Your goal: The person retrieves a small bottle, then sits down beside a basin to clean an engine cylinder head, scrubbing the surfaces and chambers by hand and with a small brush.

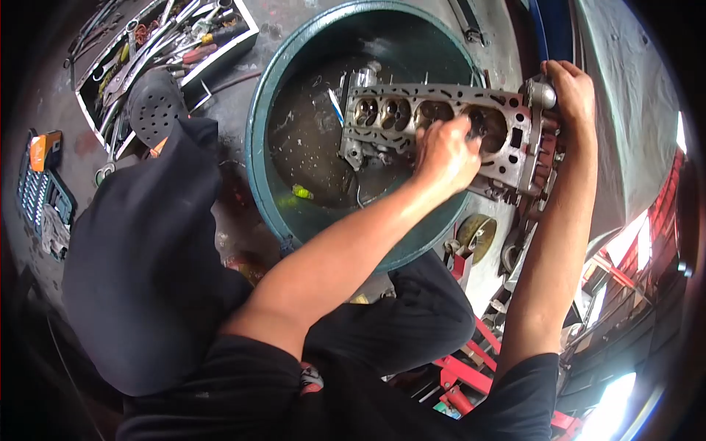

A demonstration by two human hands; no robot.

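Observation:
A metal cylinder head (460, 94) lies tilted over a round green tub (259, 140), its combustion chambers facing up. Its right end reaches past the tub's rim. My left hand (448, 154) is over the chambers toward the right, fingers bent and pinched together. Something small and dark shows at the fingertips, too hidden to name. At the far right end, my right hand (572, 88) is closed around the cylinder head's edge, beside a rounded metal part (543, 95). Murky liquid (309, 158) stands in the tub, with a bright yellow-green object (302, 192) in it.
A tray of wrenches and screwdrivers (248, 28) stands at upper left, near my shoe (156, 106). A blue tool case (59, 195) lies at far left. Red metal framing (467, 375) is at lower right, and a grey cover (621, 110) hangs at right.

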